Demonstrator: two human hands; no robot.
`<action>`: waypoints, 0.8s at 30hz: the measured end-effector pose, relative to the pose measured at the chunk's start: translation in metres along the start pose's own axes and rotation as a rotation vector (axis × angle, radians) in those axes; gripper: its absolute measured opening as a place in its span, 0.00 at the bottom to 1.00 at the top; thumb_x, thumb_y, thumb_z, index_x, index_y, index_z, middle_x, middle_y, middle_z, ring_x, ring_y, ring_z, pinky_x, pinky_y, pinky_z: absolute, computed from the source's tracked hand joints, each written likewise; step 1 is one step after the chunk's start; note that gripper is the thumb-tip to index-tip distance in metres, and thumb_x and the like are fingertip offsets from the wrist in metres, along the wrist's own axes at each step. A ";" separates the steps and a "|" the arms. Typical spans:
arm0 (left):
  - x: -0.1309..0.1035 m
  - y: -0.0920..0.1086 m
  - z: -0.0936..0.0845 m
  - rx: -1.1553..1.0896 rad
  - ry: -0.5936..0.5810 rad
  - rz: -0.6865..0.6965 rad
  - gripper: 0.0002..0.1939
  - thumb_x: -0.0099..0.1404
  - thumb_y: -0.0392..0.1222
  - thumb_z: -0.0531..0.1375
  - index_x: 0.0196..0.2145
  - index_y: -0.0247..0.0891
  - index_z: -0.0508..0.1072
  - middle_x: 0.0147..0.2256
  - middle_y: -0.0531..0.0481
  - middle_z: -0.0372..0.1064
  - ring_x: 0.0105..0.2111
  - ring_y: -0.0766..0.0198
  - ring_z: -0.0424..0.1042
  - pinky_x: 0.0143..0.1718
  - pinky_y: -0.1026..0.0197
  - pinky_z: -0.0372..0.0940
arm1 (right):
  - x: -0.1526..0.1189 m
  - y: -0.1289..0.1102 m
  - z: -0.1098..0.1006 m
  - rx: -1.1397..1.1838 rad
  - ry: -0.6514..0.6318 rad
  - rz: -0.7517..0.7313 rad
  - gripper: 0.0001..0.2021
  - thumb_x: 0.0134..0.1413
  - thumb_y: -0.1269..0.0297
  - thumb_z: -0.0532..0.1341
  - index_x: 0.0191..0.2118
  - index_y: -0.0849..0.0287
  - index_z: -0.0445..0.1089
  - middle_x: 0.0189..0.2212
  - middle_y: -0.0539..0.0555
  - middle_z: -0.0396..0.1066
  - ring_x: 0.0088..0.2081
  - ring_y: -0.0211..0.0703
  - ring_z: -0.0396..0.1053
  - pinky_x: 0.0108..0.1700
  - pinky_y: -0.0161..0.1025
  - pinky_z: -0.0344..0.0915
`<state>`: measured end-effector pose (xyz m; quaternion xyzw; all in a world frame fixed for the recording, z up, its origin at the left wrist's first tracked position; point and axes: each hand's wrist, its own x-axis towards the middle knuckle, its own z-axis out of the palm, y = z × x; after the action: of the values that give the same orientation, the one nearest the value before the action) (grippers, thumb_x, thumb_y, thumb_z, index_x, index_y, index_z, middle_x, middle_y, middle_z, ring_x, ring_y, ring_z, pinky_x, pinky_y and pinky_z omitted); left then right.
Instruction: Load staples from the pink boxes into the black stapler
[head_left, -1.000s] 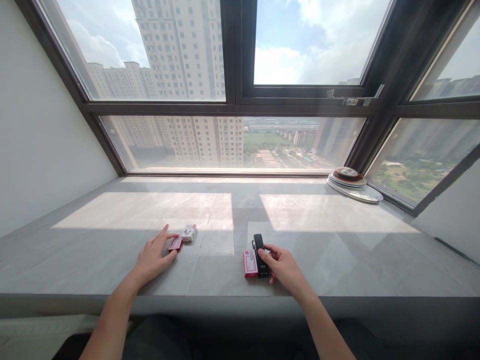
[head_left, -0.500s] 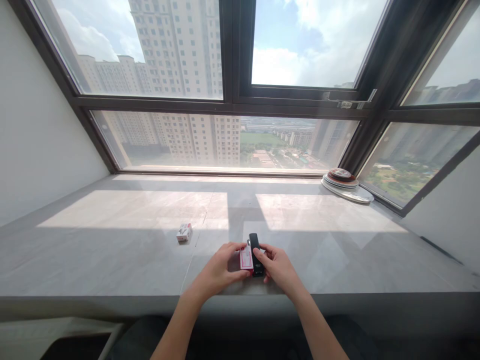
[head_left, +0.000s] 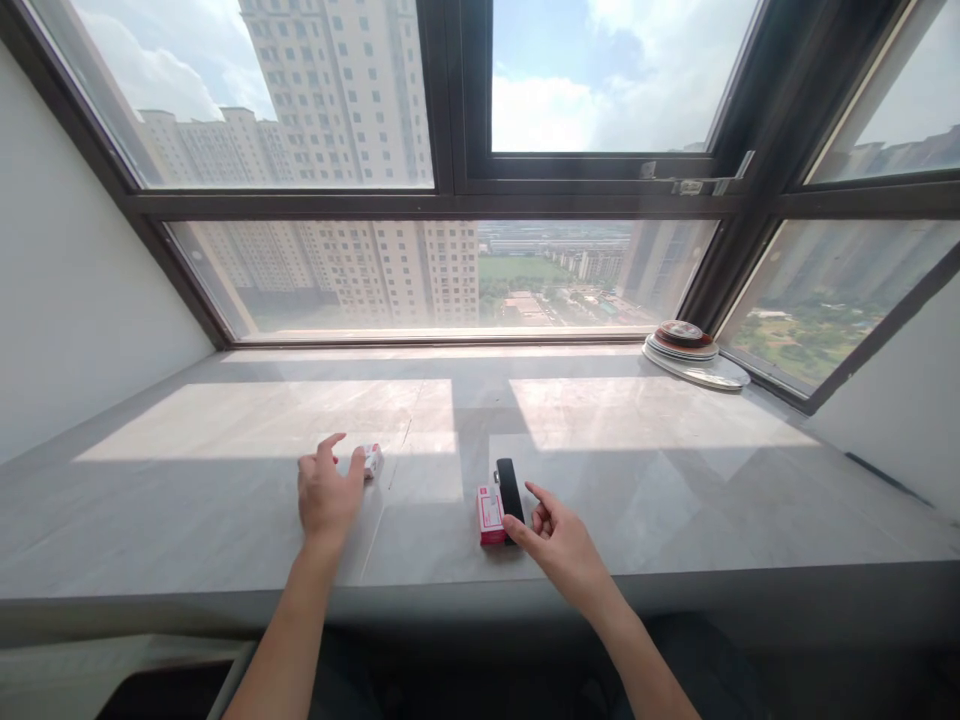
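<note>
A black stapler (head_left: 509, 490) lies on the sill, its long side against a small pink-and-white box (head_left: 491, 518). My right hand (head_left: 557, 540) is just to the right of the stapler, thumb and index finger apart. The thumb tip overlaps the stapler's near end; I cannot tell whether it touches. Farther left, my left hand (head_left: 330, 492) is open beside a little white box (head_left: 372, 461) with red and dark print. Its thumb partly covers that box, and contact there is unclear.
The grey marble-patterned sill (head_left: 637, 500) ends at a front edge near my forearms. A stack of plates or discs (head_left: 694, 355) stands in the far right corner. Dark window frames (head_left: 450, 205) rise behind the sill, with white walls at both sides.
My left hand has let go of the pink-and-white box and moved left to the little white box. My right hand has loosened from the stapler and shifted slightly right.
</note>
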<state>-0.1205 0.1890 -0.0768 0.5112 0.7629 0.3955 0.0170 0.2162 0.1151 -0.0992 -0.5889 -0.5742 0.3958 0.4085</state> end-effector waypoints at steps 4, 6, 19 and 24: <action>0.031 -0.023 0.010 0.102 -0.366 -0.012 0.26 0.71 0.61 0.47 0.55 0.45 0.70 0.40 0.46 0.74 0.42 0.49 0.73 0.41 0.55 0.63 | -0.007 -0.008 0.002 -0.129 -0.053 0.003 0.47 0.45 0.43 0.71 0.69 0.56 0.59 0.29 0.48 0.66 0.30 0.42 0.63 0.31 0.35 0.60; 0.027 -0.012 0.023 0.066 -0.475 0.072 0.24 0.72 0.60 0.45 0.53 0.47 0.70 0.38 0.50 0.76 0.39 0.52 0.74 0.40 0.58 0.62 | -0.006 -0.014 0.003 -0.178 -0.094 -0.054 0.42 0.44 0.48 0.73 0.66 0.52 0.63 0.29 0.48 0.69 0.30 0.43 0.65 0.32 0.35 0.59; -0.075 0.086 0.074 0.042 -0.639 0.543 0.18 0.77 0.44 0.41 0.50 0.44 0.68 0.55 0.42 0.67 0.41 0.56 0.75 0.44 0.57 0.61 | 0.007 -0.022 0.007 -0.240 -0.151 -0.188 0.25 0.44 0.59 0.71 0.51 0.50 0.74 0.33 0.49 0.78 0.32 0.47 0.71 0.32 0.35 0.58; -0.090 0.106 0.080 0.079 -0.653 0.509 0.18 0.77 0.42 0.42 0.56 0.39 0.65 0.56 0.34 0.62 0.46 0.48 0.74 0.47 0.50 0.62 | 0.010 -0.017 -0.007 -0.204 -0.178 -0.176 0.24 0.43 0.59 0.71 0.50 0.51 0.75 0.31 0.49 0.78 0.31 0.46 0.70 0.32 0.35 0.59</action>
<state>0.0375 0.1822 -0.1002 0.7822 0.5815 0.1744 0.1401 0.2172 0.1252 -0.0806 -0.5373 -0.6948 0.3486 0.3273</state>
